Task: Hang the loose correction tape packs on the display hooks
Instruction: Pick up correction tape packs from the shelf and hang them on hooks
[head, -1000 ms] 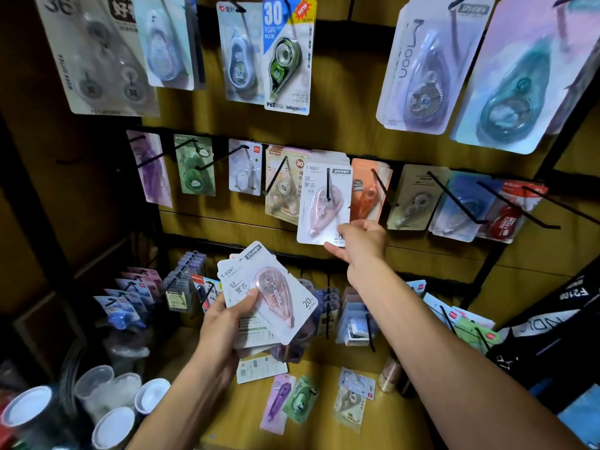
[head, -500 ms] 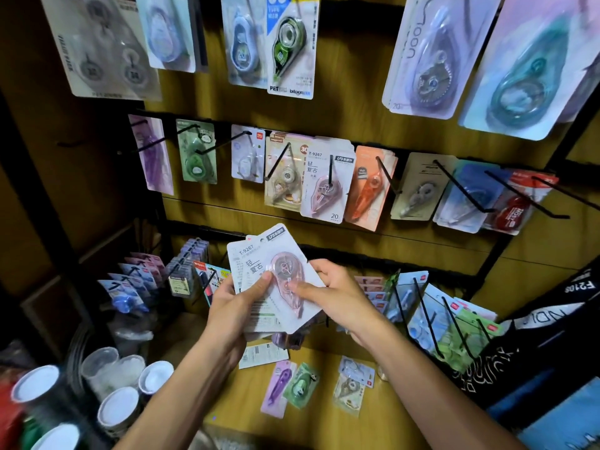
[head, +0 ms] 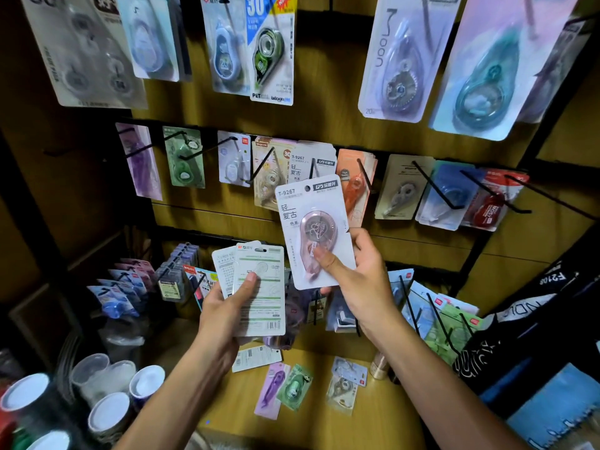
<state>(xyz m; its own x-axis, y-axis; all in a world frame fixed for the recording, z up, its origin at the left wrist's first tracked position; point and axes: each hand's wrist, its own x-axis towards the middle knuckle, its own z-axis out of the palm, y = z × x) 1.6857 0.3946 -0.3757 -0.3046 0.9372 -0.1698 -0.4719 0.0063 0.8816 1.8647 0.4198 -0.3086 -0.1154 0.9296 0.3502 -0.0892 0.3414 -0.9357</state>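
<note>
Holding one pink pack (head: 313,228) up in the right hand (head: 360,280), fingers pinched on it, just below its hook (head: 314,168). Holding spare packs (head: 256,287) in the left hand (head: 224,306). Next: lining the hole up with the hook tip. More loose packs (head: 285,388) lying on the surface (head: 383,417). Neighbour hooks close by.

both arms come in bare from the bottom edge, no sleeves showing anywhere up to the frame's border. left hand (head: 224,306) and right hand (head: 360,277) are bare too, no gloves, rings, watch or bands on the wrists. nails look short and plain on the thumbs.
</note>
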